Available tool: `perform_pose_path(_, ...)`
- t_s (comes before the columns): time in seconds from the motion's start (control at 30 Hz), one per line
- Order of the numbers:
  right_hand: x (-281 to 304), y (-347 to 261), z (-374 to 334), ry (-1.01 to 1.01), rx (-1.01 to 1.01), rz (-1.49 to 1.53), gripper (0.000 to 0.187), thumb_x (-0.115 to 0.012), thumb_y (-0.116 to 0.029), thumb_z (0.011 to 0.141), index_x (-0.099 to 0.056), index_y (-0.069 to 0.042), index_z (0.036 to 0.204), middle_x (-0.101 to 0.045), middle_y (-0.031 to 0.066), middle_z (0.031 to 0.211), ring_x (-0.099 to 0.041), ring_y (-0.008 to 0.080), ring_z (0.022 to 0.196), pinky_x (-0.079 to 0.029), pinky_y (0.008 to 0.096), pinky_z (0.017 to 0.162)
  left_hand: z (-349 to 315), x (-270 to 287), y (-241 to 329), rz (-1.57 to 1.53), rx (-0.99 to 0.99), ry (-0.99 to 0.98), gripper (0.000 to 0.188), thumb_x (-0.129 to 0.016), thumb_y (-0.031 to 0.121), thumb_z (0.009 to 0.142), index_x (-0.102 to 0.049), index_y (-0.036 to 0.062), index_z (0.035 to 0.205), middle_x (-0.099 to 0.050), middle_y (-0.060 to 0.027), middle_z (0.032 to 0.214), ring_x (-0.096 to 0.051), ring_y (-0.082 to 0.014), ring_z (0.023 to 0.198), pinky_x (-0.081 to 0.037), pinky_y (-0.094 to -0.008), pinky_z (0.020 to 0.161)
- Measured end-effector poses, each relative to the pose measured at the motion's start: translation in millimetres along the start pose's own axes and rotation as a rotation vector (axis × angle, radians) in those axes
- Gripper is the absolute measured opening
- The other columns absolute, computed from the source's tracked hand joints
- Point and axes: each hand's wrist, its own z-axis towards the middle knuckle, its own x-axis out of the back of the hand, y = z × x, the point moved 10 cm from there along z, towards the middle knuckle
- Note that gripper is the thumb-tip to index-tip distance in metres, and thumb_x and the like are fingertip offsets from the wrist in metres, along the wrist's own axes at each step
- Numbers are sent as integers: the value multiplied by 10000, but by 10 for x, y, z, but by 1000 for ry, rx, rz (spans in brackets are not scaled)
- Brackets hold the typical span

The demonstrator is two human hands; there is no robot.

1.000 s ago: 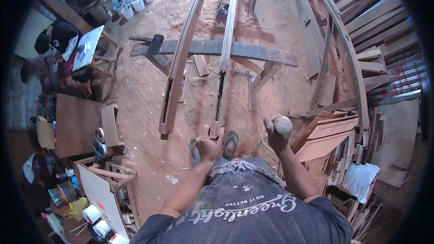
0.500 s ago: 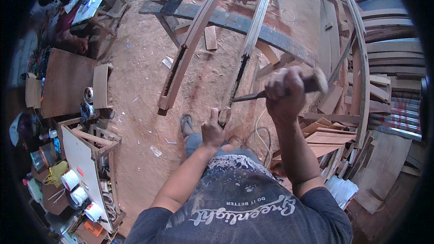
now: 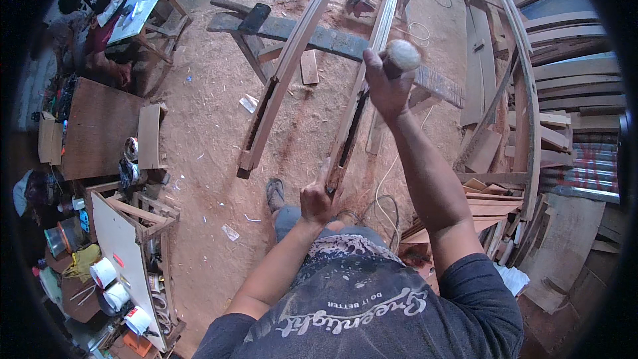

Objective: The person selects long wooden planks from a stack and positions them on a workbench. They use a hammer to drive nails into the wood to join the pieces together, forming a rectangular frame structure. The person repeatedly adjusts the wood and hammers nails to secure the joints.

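Note:
My right hand (image 3: pixel 388 90) is closed around the wooden handle of a chisel (image 3: pixel 404 55), whose pale butt end points up. Its blade is hidden below my fist. Under that hand runs a long wooden beam (image 3: pixel 383 23) with a dark slot cut into its near part. Whether the chisel touches the beam, I cannot tell. At the beam's near end, close to my knees, my left hand (image 3: pixel 315 201) is closed on the wood. To the left lies a second, similar slotted beam (image 3: pixel 292 50).
Both beams cross a plank trestle (image 3: pixel 332 41), where a hammer (image 3: pixel 254 18) lies on the left. A small wood block (image 3: pixel 310 67) is on the floor. Right stands a wooden frame (image 3: pixel 530 113) beside stacked boards. A cabinet (image 3: pixel 126 262) with white tubs is left; a person's arm shows beyond.
My right hand has moved away from me and left over the beam. The chisel has turned from lying sideways, blade in view, to butt end up. My left hand stays on the beam's end.

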Motion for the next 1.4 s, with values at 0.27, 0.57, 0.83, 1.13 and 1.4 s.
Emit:
perform_pose_path(0.27, -373, 93, -1857, -373, 357, -131, 224, -771, -209, 859, -615, -105, 736, -548, -2, 642, -575, 202, 567, -457, 349, 514, -58, -84, -96, 56, 11, -62, 733, -742, 322, 881, -483, -53, 1456, -702, -274, 836, -707, -438, 745, -566, -487, 682)
perform_pose_path(0.57, -195, -255, -384, 44, 496, -1098, 250, -705, -193, 913, -587, -70, 730, -541, 55, 615, -569, 232, 584, -469, 396, 562, -26, -31, 28, 80, 8, -27, 717, -744, 329, 882, -494, -31, 1449, -708, -268, 839, -719, -425, 751, -573, -482, 678)
perform_pose_path(0.83, -57, 520, -774, -69, -254, 276, 229, -738, -190, 887, -615, -107, 713, -568, 63, 594, -545, 182, 491, -441, 318, 499, -2, -47, 2, 35, -28, 4, 689, -759, 312, 863, -536, -43, 1410, -708, -254, 864, -697, -441, 713, -556, -496, 644)
perform_pose_path(1.13, -465, -120, -1608, -444, 328, -182, 306, -724, -332, 920, -619, -92, 763, -615, 57, 675, -610, 189, 578, -499, 329, 554, -52, 11, 11, 129, -188, 78, 516, -744, 314, 889, -610, 10, 1283, -700, -258, 831, -706, -437, 728, -558, -503, 645)
perform_pose_path(1.4, -421, 23, -674, -71, 827, -1251, 315, -687, -363, 928, -590, -113, 763, -495, 8, 623, -504, 187, 555, -443, 381, 566, 80, 81, 198, 47, 55, 27, 331, -719, 302, 926, -714, 10, 1081, -702, -236, 775, -709, -422, 697, -556, -495, 622)
